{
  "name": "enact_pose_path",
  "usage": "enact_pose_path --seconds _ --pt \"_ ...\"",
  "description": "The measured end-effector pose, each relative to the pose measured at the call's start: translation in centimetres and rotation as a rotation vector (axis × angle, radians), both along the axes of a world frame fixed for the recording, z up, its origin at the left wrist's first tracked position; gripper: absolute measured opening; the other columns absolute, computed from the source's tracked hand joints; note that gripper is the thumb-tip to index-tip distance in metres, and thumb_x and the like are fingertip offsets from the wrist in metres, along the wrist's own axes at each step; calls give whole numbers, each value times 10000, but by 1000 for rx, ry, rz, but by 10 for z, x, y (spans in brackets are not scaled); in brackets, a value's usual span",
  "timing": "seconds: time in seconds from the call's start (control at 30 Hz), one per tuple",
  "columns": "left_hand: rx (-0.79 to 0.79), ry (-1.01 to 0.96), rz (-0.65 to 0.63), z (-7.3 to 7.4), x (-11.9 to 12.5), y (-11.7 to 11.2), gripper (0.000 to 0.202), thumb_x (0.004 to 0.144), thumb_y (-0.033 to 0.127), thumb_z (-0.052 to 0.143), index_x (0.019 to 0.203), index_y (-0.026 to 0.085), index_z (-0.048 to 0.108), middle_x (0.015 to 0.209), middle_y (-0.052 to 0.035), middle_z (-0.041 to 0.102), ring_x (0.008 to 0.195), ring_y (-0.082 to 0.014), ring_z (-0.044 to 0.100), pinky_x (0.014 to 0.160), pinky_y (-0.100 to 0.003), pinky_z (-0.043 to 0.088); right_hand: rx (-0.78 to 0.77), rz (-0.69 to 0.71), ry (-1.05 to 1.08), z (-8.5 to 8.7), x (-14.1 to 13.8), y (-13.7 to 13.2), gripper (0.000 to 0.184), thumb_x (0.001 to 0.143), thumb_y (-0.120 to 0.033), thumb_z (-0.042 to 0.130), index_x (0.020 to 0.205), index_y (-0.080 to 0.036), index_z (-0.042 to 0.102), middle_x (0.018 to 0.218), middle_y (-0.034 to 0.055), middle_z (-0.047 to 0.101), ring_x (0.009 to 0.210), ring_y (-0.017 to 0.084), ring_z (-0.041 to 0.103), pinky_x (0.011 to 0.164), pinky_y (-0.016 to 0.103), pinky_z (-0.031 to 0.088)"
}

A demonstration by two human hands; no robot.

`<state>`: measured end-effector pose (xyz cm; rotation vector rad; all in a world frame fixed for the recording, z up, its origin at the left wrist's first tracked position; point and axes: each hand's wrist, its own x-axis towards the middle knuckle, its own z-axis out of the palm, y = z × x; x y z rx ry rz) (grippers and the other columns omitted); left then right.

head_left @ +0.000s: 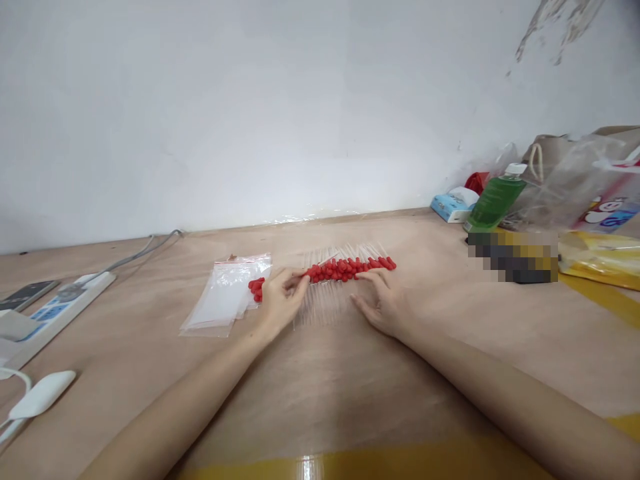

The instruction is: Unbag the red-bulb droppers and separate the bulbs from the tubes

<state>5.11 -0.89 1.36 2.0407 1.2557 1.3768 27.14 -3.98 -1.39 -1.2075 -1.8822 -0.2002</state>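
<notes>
A row of thin clear tubes with red bulb-like ends, which look like droppers [337, 269], lies across the middle of the table. Clear stems stick out both behind and in front of the red band. At its left end my left hand [283, 293] pinches a red end between thumb and fingers. My right hand [385, 300] rests at the right end, thumb and fingers apart, its fingertips against the red ends. Left of my left hand, a few more red ends [255, 288] lie on clear zip bags [217, 300] holding something white.
At left are a power strip [70, 313] with a plug, a phone [27, 295] and a white cable piece [43, 395]. On the right stand a green bottle [495, 200], a blue tissue pack [453, 205] and plastic bags [565, 180]. A blurred dark object [515, 257] lies before them.
</notes>
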Motion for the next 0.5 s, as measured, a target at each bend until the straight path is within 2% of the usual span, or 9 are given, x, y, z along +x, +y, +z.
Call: enact_pose_path --seconds 0.07,0.13,0.2,0.27,0.33,0.4,0.5 --pt "-30 -11 -94 -6 -7 -17 149 782 253 550 885 159 604 862 -52 622 750 -146 623 653 -259 519 83 -10 -2 1 5 0 534 783 -441 521 1227 -157 430 1168 147 485 1084 255 447 884 398 358" --pt "-17 27 -165 -10 -12 -30 125 777 224 555 869 157 605 857 -58 616 760 -146 617 639 -251 522 122 40 -86 2 9 -1 601 773 -461 537 1280 -173 389 1221 142 468 1131 265 414 923 425 322" --pt "26 95 -200 -12 -13 -37 109 776 201 550 860 163 609 864 -64 614 788 -150 607 652 -256 521 120 133 -187 4 9 -3 501 791 -433 535 1238 -222 453 1136 95 557 1096 242 451 944 437 279" --pt "81 158 -224 -13 -12 -41 105 781 185 538 855 172 611 875 -67 617 801 -151 599 673 -267 515 103 209 -247 4 6 -7 342 819 -378 519 1141 -263 543 930 37 646 956 192 527 952 440 245" --pt "121 206 -245 -13 -9 -42 113 784 176 530 864 177 610 884 -66 618 820 -153 593 709 -281 505 91 249 -269 4 1 -10 227 839 -329 501 1030 -272 609 747 -5 655 783 143 549 950 431 233" --pt "131 241 -252 -13 -6 -43 165 784 190 540 937 178 600 907 -67 617 833 -156 591 731 -285 500 85 274 -278 5 -5 -13 188 848 -300 486 947 -263 641 664 -23 641 681 115 526 949 422 227" --pt "132 302 -283 -16 -3 -44 215 804 235 545 1007 186 595 909 -60 624 794 -145 597 709 -265 499 90 303 -270 5 -11 -16 185 850 -290 477 888 -254 655 639 -26 638 643 107 500 940 416 221"
